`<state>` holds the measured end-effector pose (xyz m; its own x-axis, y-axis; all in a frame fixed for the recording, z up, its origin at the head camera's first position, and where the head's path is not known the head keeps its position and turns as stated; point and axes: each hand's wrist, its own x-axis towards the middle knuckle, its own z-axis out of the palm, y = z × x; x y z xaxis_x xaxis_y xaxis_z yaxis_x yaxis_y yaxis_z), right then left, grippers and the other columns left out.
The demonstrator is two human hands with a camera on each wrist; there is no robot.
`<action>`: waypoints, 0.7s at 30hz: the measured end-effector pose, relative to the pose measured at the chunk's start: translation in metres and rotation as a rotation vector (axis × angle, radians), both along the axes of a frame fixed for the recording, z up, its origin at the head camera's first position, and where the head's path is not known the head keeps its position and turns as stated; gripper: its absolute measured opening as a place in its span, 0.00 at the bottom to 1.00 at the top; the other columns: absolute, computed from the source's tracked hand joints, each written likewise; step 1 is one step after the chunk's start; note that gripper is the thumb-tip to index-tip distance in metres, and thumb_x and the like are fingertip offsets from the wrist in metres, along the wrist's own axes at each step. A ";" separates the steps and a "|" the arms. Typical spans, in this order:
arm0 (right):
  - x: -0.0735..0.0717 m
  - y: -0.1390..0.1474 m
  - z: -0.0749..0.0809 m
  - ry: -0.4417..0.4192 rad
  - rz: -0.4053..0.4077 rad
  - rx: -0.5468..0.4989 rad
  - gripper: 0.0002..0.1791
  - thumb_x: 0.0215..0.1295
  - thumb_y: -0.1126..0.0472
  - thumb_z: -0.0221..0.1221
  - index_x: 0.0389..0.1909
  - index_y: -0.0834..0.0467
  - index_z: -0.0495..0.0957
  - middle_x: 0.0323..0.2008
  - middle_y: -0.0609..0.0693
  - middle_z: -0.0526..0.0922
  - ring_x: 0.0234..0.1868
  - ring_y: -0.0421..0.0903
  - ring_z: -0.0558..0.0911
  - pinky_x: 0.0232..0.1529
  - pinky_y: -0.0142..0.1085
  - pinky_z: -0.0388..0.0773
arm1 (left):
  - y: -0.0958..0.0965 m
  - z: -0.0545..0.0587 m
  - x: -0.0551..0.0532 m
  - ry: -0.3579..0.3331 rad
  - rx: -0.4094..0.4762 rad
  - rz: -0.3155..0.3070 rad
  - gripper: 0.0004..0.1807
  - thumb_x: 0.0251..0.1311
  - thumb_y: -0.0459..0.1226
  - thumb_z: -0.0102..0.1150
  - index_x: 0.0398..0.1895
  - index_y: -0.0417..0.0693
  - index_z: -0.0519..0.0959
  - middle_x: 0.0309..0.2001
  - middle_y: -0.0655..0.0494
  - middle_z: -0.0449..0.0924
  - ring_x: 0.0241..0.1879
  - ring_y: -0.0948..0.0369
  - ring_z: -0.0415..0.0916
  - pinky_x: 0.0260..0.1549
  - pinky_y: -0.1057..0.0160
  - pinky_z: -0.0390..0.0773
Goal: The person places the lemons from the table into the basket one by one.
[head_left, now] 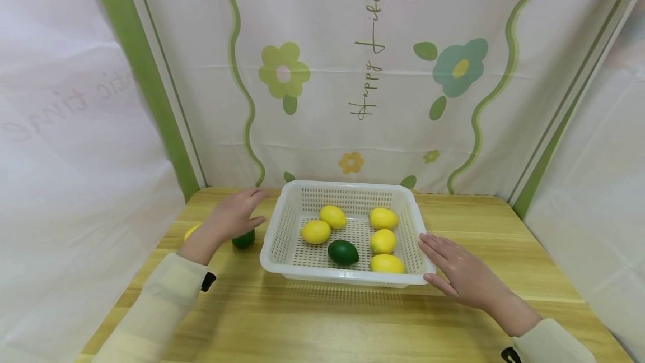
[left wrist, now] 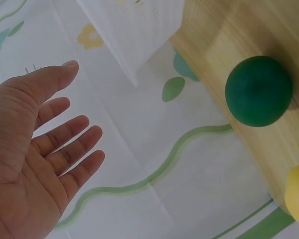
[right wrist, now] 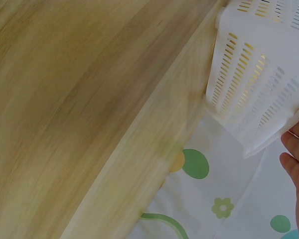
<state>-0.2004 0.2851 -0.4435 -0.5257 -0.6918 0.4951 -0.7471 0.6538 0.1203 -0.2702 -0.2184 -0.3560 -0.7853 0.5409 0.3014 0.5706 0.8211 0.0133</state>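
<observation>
A white plastic basket [head_left: 347, 274] stands on the table with several yellow lemons [head_left: 383, 218] and one dark green lemon-shaped fruit [head_left: 343, 252] inside. Left of the basket, my left hand [head_left: 229, 220] is raised above the table, fingers extended and holding nothing. Under it lies another dark green fruit [left wrist: 259, 91], partly hidden by the hand in the head view. A yellow lemon [left wrist: 298, 194] shows beside my left wrist, mostly covered in the head view. My right hand [head_left: 463, 270] rests its straight fingers against the basket's right rim.
The wooden table [head_left: 302, 329] extends in front of the basket and to both sides. A white curtain [head_left: 322, 99] printed with flowers and lettering hangs behind the table's far edge, and pale fabric walls [head_left: 599, 195] flank it.
</observation>
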 end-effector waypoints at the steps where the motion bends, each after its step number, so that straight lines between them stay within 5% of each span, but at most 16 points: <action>1: 0.000 0.000 0.000 0.000 0.000 0.001 0.35 0.73 0.40 0.47 0.63 0.68 0.71 0.62 0.63 0.73 0.60 0.60 0.73 0.72 0.30 0.40 | -0.002 0.000 0.001 -0.006 -0.004 0.012 0.29 0.54 0.39 0.72 0.59 0.40 0.74 0.54 0.44 0.76 0.52 0.47 0.76 0.47 0.49 0.79; 12: 0.000 -0.001 0.000 0.002 -0.001 0.001 0.36 0.73 0.40 0.46 0.63 0.68 0.71 0.62 0.63 0.73 0.60 0.60 0.73 0.72 0.31 0.41 | -0.018 -0.006 0.002 0.063 -0.014 0.034 0.30 0.53 0.40 0.73 0.57 0.37 0.75 0.53 0.40 0.77 0.49 0.45 0.77 0.44 0.48 0.80; 21: 0.000 -0.001 0.000 0.010 -0.002 -0.003 0.36 0.74 0.39 0.44 0.63 0.68 0.71 0.62 0.63 0.72 0.60 0.60 0.73 0.72 0.32 0.41 | -0.025 -0.017 0.003 0.032 -0.045 0.104 0.30 0.53 0.42 0.72 0.56 0.36 0.75 0.48 0.41 0.78 0.43 0.46 0.79 0.40 0.49 0.81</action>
